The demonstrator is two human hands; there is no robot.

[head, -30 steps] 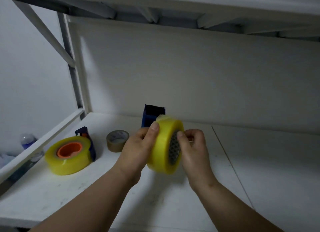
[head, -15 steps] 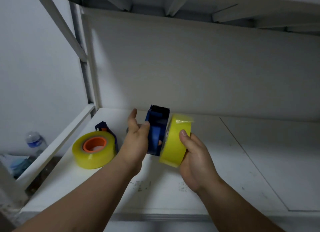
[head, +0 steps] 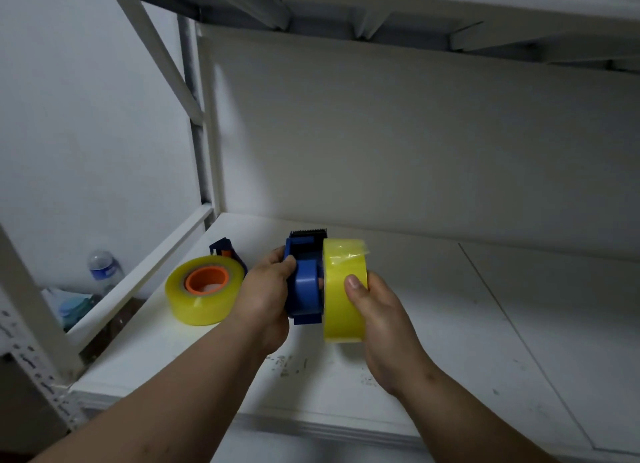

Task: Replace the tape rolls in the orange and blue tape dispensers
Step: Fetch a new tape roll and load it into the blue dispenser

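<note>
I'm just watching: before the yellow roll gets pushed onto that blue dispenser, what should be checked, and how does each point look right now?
1. Blue dispenser held firmly by the left hand: ok.
2. Yellow tape roll gripped by the right hand: ok.
3. Roll on edge, side by side with the dispenser: ok.
4. Roll's core lined up with the dispenser's hub: cannot tell, the roll hides it.
5. Loose tape end free at the roll's top, near the serrated blade: ok.
6. Fingers clear of the blade: ok.
</note>
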